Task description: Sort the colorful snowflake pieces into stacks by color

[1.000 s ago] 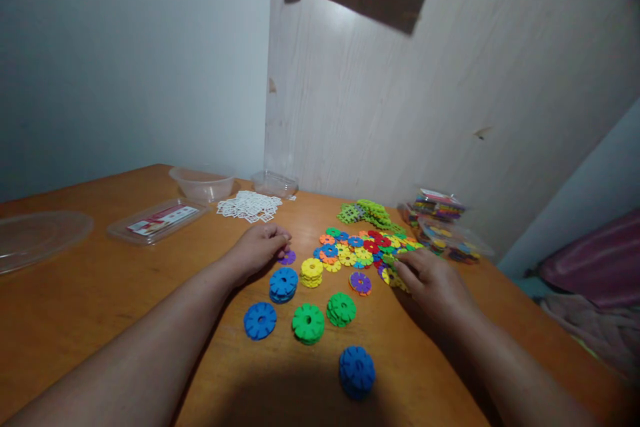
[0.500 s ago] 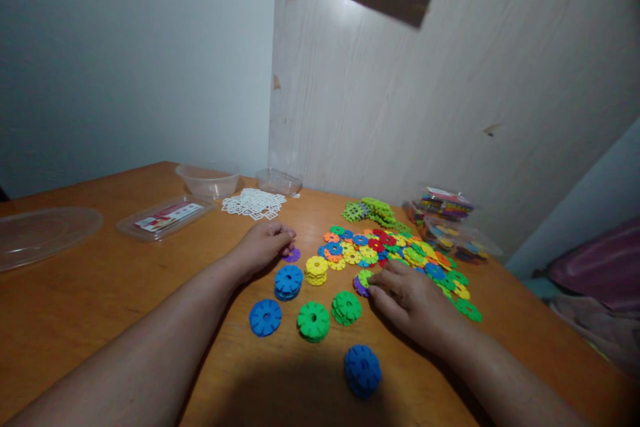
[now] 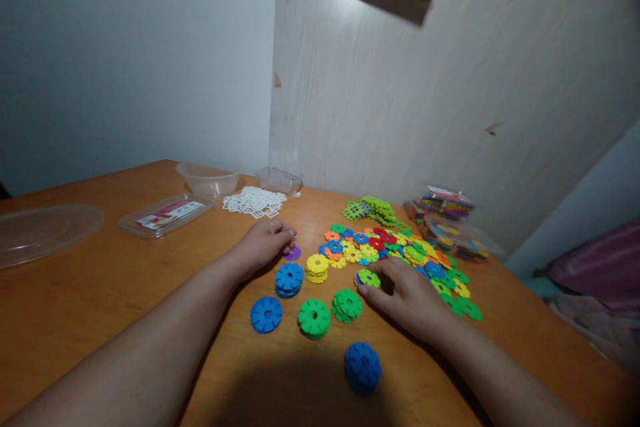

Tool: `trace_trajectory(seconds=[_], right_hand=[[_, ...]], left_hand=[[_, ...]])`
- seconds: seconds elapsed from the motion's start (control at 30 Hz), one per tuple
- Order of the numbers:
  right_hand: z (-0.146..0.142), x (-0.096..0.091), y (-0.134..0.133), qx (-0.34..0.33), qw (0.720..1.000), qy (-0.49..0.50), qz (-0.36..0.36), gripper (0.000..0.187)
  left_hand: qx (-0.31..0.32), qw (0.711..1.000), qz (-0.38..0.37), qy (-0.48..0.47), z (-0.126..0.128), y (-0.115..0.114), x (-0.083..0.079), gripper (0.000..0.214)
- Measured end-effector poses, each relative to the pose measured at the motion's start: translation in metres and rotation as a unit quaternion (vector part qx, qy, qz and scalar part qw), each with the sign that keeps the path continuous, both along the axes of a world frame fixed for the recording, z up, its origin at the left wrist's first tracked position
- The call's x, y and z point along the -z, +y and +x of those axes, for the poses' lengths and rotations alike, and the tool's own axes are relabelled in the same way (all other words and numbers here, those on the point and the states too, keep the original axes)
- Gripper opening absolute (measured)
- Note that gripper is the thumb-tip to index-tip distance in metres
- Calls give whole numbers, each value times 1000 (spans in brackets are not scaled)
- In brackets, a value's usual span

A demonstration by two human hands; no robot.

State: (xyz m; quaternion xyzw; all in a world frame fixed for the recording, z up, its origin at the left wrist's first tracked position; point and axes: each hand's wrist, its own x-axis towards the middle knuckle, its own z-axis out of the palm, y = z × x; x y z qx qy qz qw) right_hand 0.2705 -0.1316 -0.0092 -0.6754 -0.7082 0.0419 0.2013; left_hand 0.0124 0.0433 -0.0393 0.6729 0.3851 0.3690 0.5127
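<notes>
My left hand (image 3: pixel 267 240) rests on the table with curled fingers, right beside a purple notched disc (image 3: pixel 293 253); whether the fingertips grip anything is hidden. Thumb and fingers of my right hand (image 3: pixel 403 290) hold a light green notched disc (image 3: pixel 370 277) by its edges, with purple showing under its left side. Between the hands stand a yellow disc stack (image 3: pixel 317 265), a blue stack (image 3: pixel 289 278) and two green stacks (image 3: pixel 314 318). A blue disc (image 3: pixel 266 314) lies nearer me, and a taller blue stack (image 3: pixel 363 366) stands at the front.
A mixed pile of coloured discs (image 3: pixel 383 240) spreads beyond my right hand. Behind it are green lattice pieces (image 3: pixel 375 209) and clear packed boxes (image 3: pixel 447 204). White square frames (image 3: pixel 255 201), a clear tub (image 3: pixel 209 180) and clear lids (image 3: pixel 165 217) lie at the left back.
My right hand's fingers have shifted around the light green disc, which now shows more fully and covers more of the purple below. The left hand has stayed put.
</notes>
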Motion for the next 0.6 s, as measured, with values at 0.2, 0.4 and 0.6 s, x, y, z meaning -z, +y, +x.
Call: trace_trajectory(seconds=[0.2,0.4,0.6], right_hand=[[1,-1,-3,-24,997,64,20,32],[-13,-5,-16,-116,986,122,-6,33],[-20,-4,-13,-128,986,104,-35,43]], left_hand=[[-1,1000,-10,-14,1,-2,-1,24],[-3,999,-27,-31,4,-9,-8,18],[-8,999,-25,-35,4,-6,-4,14]])
